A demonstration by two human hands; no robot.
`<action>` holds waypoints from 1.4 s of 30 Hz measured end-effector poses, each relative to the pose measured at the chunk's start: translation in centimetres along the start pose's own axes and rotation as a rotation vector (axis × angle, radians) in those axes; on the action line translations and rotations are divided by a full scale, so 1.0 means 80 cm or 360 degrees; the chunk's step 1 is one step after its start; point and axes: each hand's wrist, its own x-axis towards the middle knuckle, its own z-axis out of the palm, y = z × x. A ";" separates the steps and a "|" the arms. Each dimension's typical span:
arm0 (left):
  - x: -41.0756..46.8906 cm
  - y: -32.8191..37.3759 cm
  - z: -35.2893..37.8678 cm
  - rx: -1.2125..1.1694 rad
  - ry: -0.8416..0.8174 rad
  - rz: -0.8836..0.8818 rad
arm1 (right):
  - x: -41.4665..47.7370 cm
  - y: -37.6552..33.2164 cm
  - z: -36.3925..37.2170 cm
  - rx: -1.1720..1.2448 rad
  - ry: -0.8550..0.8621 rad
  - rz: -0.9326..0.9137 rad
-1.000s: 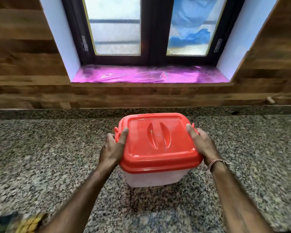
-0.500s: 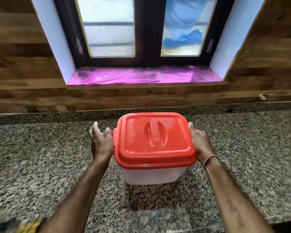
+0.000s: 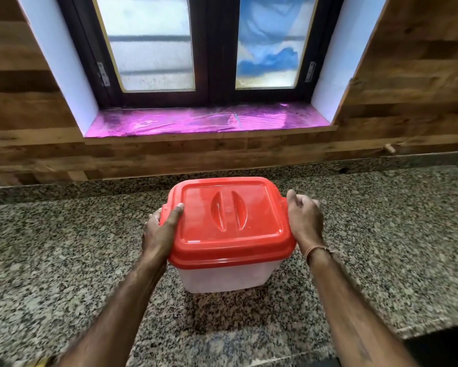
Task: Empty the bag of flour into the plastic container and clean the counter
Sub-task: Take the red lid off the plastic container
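Observation:
A translucent plastic container [image 3: 222, 276] with a red lid [image 3: 230, 221] stands on the speckled granite counter [image 3: 63, 260], lid closed on top. My left hand [image 3: 160, 231] grips the lid's left edge, thumb lying on top and fingers wrapped round the side near the clip. My right hand [image 3: 304, 215] sits just beside the lid's right edge, fingers loosely curled and holding nothing, thumb close to the right clip. No flour bag is in view.
The counter runs left and right of the container, and its front edge drops off at the lower right [image 3: 408, 332]. Behind it are a wooden wall [image 3: 169, 160] and a window sill covered in pink foil [image 3: 196, 120].
My left hand, held open beside the container half a second ago, now grips the lid's left edge. My right hand has come off the lid's right side.

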 end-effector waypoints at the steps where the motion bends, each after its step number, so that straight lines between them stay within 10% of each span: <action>1: -0.003 -0.001 0.001 0.0007 -0.0006 0.0046 | -0.008 0.002 0.000 -0.0047 -0.0004 -0.0072; 11: -0.018 0.012 -0.002 -0.0052 -0.0069 0.0097 | -0.041 -0.007 -0.028 0.0587 -0.0547 -0.0112; 18: -0.032 0.041 -0.005 -0.0126 -0.0019 0.0214 | -0.064 -0.025 -0.023 0.0643 -0.0360 -0.0314; 25: -0.043 0.083 0.028 -0.0031 -0.0023 0.0437 | -0.018 -0.010 -0.058 0.1634 -0.0571 0.0282; 34: -0.096 0.011 0.205 0.1356 -0.0431 0.0729 | 0.100 0.128 -0.160 0.1745 -0.0072 0.0473; 42: -0.120 -0.007 0.260 0.1974 0.0059 0.0793 | 0.164 0.257 -0.171 0.1596 -0.0130 0.0538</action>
